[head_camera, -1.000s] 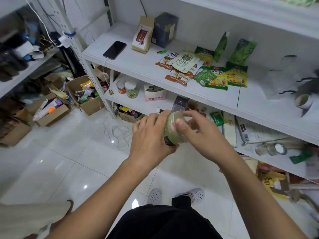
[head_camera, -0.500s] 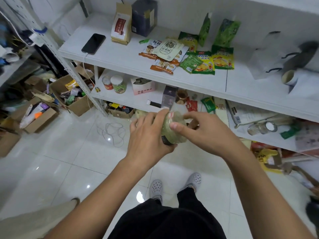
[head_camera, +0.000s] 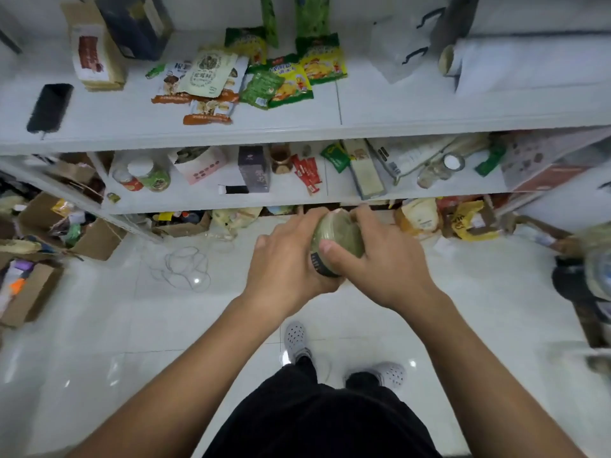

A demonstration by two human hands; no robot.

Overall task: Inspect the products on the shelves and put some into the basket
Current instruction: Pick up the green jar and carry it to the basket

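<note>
Both hands, left hand (head_camera: 284, 259) and right hand (head_camera: 380, 256), curled around a green jar (head_camera: 340, 239) under inspection before the lower shelf edge (head_camera: 231, 206); no basket visible, nothing placed yet.

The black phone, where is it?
In the head view, the black phone lies at the left end of the upper shelf, near the brown bag.

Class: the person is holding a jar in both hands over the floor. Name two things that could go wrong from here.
1. The jar is held by the left hand and right hand above hard tile floor; a slip could break it.
2. The loose cable on the floor could trip them.
</note>
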